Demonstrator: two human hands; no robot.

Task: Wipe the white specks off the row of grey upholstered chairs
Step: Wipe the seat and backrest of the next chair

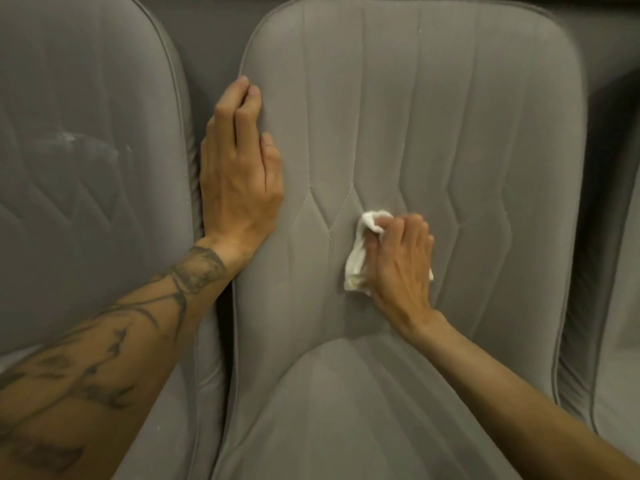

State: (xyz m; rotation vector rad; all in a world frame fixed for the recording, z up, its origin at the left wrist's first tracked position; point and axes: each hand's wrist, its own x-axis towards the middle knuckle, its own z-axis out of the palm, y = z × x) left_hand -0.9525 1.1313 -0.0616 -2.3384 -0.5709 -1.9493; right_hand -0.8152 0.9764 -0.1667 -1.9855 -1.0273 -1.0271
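Now right hand clutches white cloth against chair; left hand rests flat, fingers straight.

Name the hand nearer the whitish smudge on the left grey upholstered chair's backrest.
Left. The left hand rests on the middle grey chair's edge, right of the whitish smudge; the right hand grips a crumpled white cloth mid-backrest, farther right.

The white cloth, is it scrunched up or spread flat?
Scrunched up. The white cloth bulges in wrinkled lumps from the right hand, whose fingers curl round it.
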